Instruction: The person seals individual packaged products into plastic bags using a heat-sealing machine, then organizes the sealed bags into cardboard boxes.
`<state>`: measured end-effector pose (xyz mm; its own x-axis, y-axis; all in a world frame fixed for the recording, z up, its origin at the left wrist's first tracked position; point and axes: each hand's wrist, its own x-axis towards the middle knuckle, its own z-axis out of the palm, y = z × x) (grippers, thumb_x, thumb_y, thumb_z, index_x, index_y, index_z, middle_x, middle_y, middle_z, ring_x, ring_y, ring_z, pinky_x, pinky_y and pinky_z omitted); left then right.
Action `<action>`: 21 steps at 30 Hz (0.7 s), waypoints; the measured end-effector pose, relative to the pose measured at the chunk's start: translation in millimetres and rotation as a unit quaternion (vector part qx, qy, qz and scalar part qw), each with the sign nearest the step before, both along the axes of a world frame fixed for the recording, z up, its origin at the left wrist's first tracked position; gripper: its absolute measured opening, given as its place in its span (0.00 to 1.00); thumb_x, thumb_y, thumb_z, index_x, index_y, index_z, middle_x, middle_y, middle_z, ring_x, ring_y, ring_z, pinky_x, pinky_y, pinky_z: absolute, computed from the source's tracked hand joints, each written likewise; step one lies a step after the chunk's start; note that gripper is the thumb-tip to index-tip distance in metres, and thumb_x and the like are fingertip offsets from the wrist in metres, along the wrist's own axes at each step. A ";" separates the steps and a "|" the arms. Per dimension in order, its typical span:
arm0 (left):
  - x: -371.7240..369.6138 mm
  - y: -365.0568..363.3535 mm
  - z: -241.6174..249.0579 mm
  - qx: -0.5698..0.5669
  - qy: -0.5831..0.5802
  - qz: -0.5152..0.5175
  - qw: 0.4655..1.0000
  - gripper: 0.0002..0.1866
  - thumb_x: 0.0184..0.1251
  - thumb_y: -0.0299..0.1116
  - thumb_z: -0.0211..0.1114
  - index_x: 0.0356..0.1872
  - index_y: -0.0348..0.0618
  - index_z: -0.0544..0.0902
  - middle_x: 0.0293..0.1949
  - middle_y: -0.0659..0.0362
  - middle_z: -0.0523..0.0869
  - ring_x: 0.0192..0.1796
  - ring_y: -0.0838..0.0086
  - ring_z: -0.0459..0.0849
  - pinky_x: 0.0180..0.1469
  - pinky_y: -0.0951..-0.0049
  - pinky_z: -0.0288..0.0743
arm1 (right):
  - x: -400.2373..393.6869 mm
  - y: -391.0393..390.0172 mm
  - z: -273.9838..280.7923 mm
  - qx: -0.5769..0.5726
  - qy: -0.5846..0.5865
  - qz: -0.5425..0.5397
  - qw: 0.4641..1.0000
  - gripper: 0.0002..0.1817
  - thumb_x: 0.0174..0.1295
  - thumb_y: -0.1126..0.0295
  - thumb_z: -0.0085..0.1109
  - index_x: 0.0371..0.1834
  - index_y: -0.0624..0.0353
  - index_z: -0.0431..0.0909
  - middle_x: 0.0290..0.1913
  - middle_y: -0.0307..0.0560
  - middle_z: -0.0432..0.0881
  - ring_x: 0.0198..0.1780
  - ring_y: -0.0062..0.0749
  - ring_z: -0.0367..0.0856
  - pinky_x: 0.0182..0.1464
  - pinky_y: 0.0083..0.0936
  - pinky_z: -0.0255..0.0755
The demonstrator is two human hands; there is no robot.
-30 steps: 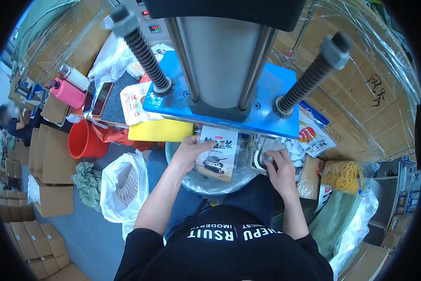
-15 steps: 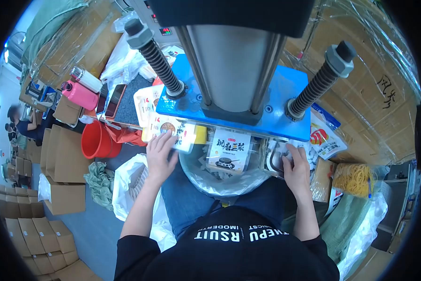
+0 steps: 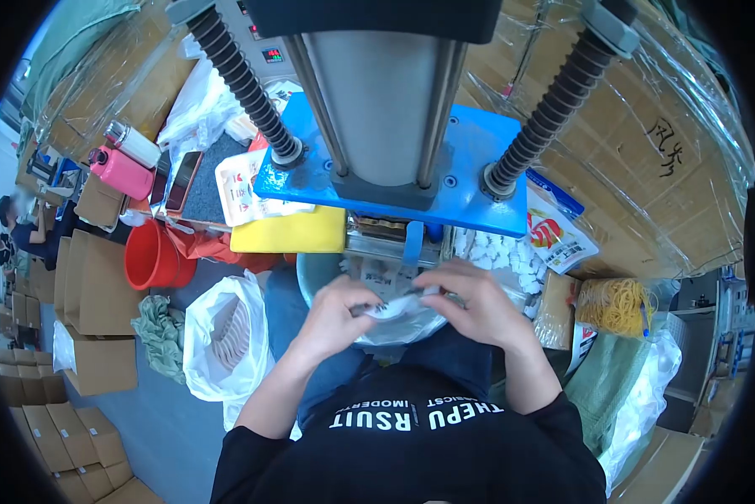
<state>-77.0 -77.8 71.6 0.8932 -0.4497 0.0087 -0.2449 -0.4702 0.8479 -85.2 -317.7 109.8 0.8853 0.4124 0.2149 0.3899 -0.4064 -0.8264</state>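
My left hand [image 3: 339, 315] and my right hand [image 3: 478, 304] are close together over a round bin [image 3: 305, 273] lined with clear plastic. Between them, fingers closed from both sides, is a white printed packet [image 3: 390, 309], bent and blurred by motion. Just beyond my hands stands a press with a blue plate [image 3: 470, 181]. Under the plate's front edge are a metal die [image 3: 386, 244] and a blue tab [image 3: 413, 244]. A yellow pad [image 3: 289, 231] lies left of the die, and white printed pouches [image 3: 241, 186] rest behind it.
White scraps [image 3: 499, 256] are piled right of the press, near a red-printed pouch [image 3: 554, 231] and yellow rubber bands [image 3: 612, 307]. To the left are a red bucket [image 3: 155, 256], a white bag [image 3: 205, 353] and cardboard boxes [image 3: 100, 361]. A person [image 3: 28, 231] is far left.
My left hand has left the packet on the yellow pad, and my right hand has left the die area. Both now meet over the bin on a packet. The pad shows bare.
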 end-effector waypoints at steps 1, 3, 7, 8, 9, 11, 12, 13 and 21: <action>-2.8 -1.1 5.7 0.008 0.085 -0.010 0.996 0.07 0.54 0.28 0.72 0.33 0.37 0.86 0.28 0.60 0.85 0.32 0.79 0.80 0.33 0.77 0.72 | -0.3 2.7 -2.2 0.000 -0.004 0.001 1.000 0.11 0.58 0.76 0.62 0.44 0.64 0.81 0.39 0.49 0.83 0.37 0.33 0.80 0.42 0.27 0.73; -11.7 0.9 -5.4 -0.069 0.219 -0.005 0.973 0.08 0.58 0.30 0.72 0.35 0.36 0.86 0.30 0.60 0.86 0.32 0.81 0.81 0.34 0.79 0.73 | -8.5 10.2 -10.9 0.058 0.059 -0.059 0.995 0.10 0.58 0.75 0.63 0.43 0.63 0.82 0.39 0.50 0.83 0.36 0.32 0.79 0.40 0.26 0.73; -15.1 -5.9 -22.2 -0.189 0.372 0.003 0.909 0.11 0.62 0.31 0.70 0.40 0.32 0.86 0.35 0.58 0.88 0.35 0.81 0.84 0.37 0.81 0.77 | -18.8 19.6 -36.0 0.120 0.179 -0.122 0.969 0.18 0.60 0.75 0.61 0.54 0.63 0.76 0.40 0.46 0.82 0.34 0.22 0.78 0.37 0.19 0.72; -12.9 -9.0 -21.8 -0.234 0.387 0.025 0.892 0.10 0.61 0.29 0.70 0.39 0.32 0.86 0.35 0.57 0.88 0.35 0.81 0.84 0.37 0.80 0.77 | -19.4 18.3 -34.7 0.120 0.179 -0.124 0.969 0.18 0.60 0.75 0.61 0.54 0.63 0.76 0.40 0.46 0.82 0.34 0.22 0.78 0.37 0.19 0.72; -7.1 -9.2 -31.9 -0.254 0.369 0.042 0.893 0.10 0.61 0.27 0.70 0.40 0.31 0.86 0.37 0.55 0.89 0.36 0.77 0.86 0.39 0.77 0.79 | -18.6 15.2 -31.4 0.137 0.162 -0.162 0.964 0.20 0.60 0.76 0.60 0.57 0.64 0.74 0.41 0.45 0.82 0.33 0.21 0.77 0.36 0.18 0.71; 12.9 -12.4 -39.4 -0.310 0.396 0.098 0.859 0.12 0.62 0.27 0.69 0.43 0.30 0.84 0.38 0.54 0.88 0.38 0.76 0.86 0.43 0.75 0.80 | -12.3 -2.6 -33.6 0.122 0.130 -0.213 0.961 0.19 0.60 0.78 0.58 0.57 0.63 0.75 0.45 0.45 0.81 0.31 0.20 0.75 0.32 0.17 0.71; 24.2 -13.1 -43.2 -0.332 0.389 0.119 0.851 0.11 0.61 0.26 0.69 0.42 0.29 0.84 0.39 0.52 0.88 0.38 0.73 0.87 0.42 0.73 0.81 | -10.7 -17.6 -33.2 0.078 0.106 -0.229 0.964 0.19 0.60 0.78 0.58 0.56 0.62 0.76 0.46 0.45 0.81 0.31 0.20 0.76 0.32 0.17 0.71; 34.3 -13.6 -47.5 -0.330 0.385 0.144 0.850 0.11 0.61 0.25 0.69 0.42 0.30 0.84 0.39 0.52 0.88 0.38 0.73 0.87 0.42 0.73 0.81 | -8.0 -26.1 -29.9 0.035 0.082 -0.246 0.965 0.18 0.59 0.79 0.59 0.54 0.62 0.77 0.47 0.46 0.80 0.31 0.21 0.77 0.32 0.18 0.72; 51.3 -16.6 -54.3 -0.337 0.377 0.155 0.848 0.12 0.61 0.30 0.71 0.41 0.32 0.84 0.37 0.54 0.88 0.35 0.76 0.85 0.39 0.75 0.79 | -19.9 -33.7 -74.8 -0.128 -0.041 -0.310 0.941 0.10 0.56 0.80 0.61 0.42 0.61 0.79 0.48 0.53 0.77 0.39 0.53 0.81 0.40 0.37 0.76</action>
